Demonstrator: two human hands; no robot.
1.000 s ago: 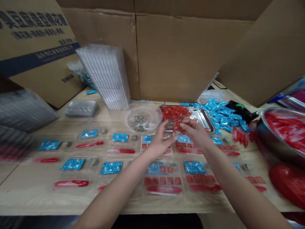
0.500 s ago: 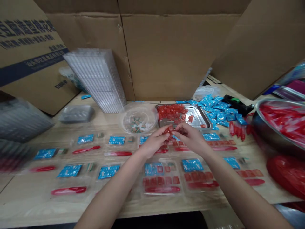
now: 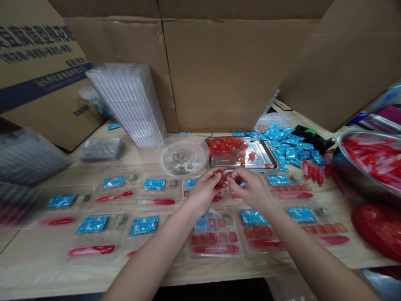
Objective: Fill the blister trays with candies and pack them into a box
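Note:
My left hand (image 3: 205, 189) is closed around several small red translucent pieces (image 3: 222, 172), held over the back row of trays. Close beside it, my right hand (image 3: 247, 184) pinches at a red piece of the same bunch. Below the hands lie clear plastic trays (image 3: 216, 253) with blue printed packets (image 3: 253, 217), red pen-shaped sticks (image 3: 215, 249) and, in those toward the right, rows of red square pieces (image 3: 213, 237). Just behind the hands, a metal tray (image 3: 260, 152) holds a heap of loose red pieces (image 3: 227, 147).
A round clear tub (image 3: 164, 156) with small green-and-tan pieces stands left of the metal tray. Clear trays form a tall stack (image 3: 128, 104) behind. At right are a pile of blue packets (image 3: 282, 140) and a steel bowl (image 3: 340, 159) of red sticks. Cardboard boxes (image 3: 219, 75) wall the back.
My hands have lowered slightly and stay close together at the red pieces. The right hand's fingers have shifted a little. The trays and containers look unmoved.

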